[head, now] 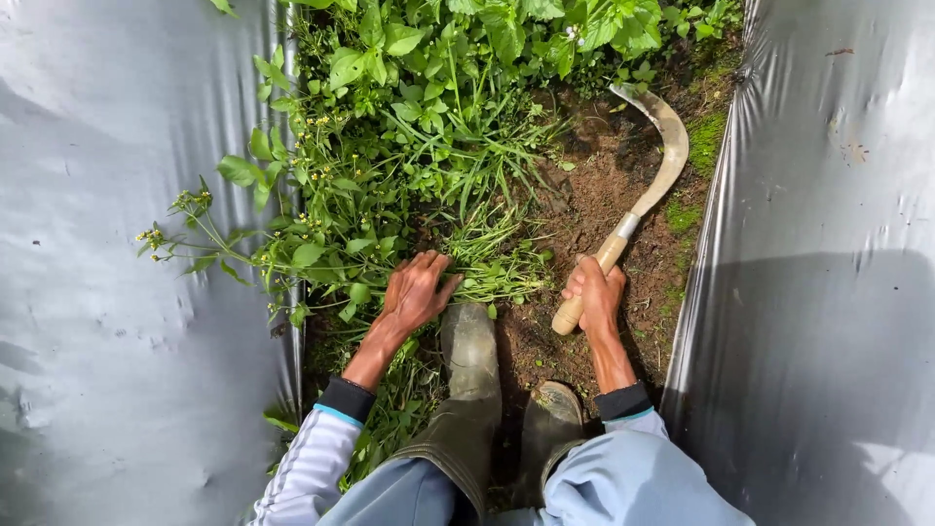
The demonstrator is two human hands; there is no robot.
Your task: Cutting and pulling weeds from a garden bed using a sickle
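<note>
Green weeds (409, 166) flecked with tiny yellow flowers at twelve o'clock; pale wooden handle, rust-mottled blade on sickle (638, 200); silver-grey plastic sheeting (107, 292) at three and nine; dark olive boots (472, 380); brown soil (594, 195).
</note>
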